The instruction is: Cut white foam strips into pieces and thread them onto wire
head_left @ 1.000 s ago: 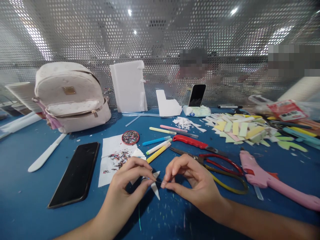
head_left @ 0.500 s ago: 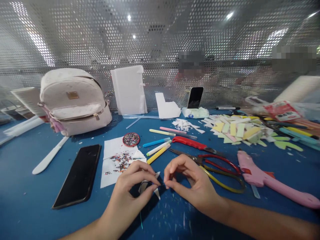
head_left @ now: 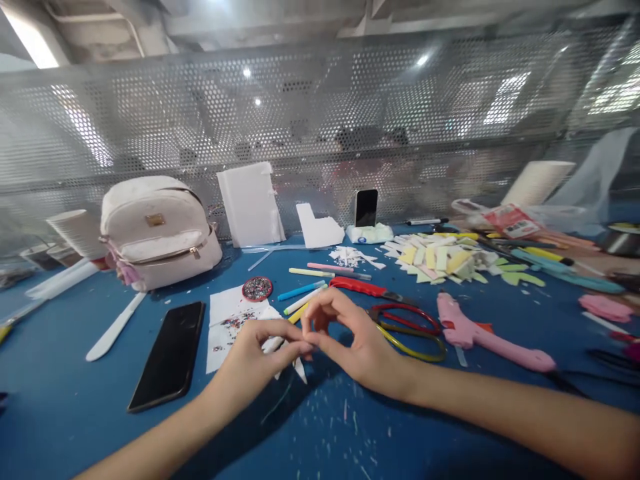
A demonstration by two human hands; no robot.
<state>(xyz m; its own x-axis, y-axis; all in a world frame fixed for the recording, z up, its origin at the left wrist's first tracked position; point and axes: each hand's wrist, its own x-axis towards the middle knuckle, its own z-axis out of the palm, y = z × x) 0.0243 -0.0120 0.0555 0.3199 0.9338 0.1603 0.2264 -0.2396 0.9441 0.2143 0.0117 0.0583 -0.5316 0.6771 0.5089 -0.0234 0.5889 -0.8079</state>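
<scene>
My left hand (head_left: pixel 260 357) is pinched, thumb against fingertips, above the blue table. Its fingertips meet those of my right hand (head_left: pixel 353 337), which is also closed in a pinch. Whatever they hold between them is too small to make out. Behind the left fingers, pointed white paper pieces (head_left: pixel 300 371) show in part. A thin greenish thread (head_left: pixel 278 405) hangs or lies below. Just beyond is a white sheet (head_left: pixel 219 303) strewn with tiny coloured bits, and a red-rimmed dish (head_left: pixel 244 291) of similar bits. Scissors (head_left: pixel 415 355) with red and yellow handles lie beside my right hand.
A black phone (head_left: pixel 167 357) and white plastic knife (head_left: pixel 115 328) lie left, before a pale backpack (head_left: pixel 160 233). Markers (head_left: pixel 300 291) and a red-handled tool (head_left: pixel 357 287) lie ahead. A pink glue gun (head_left: pixel 480 337) and paper strips (head_left: pixel 440 257) are right.
My fingertips, slightly apart before, have come together. The view has tilted up and shifted right, bringing more of the right side of the table into sight.
</scene>
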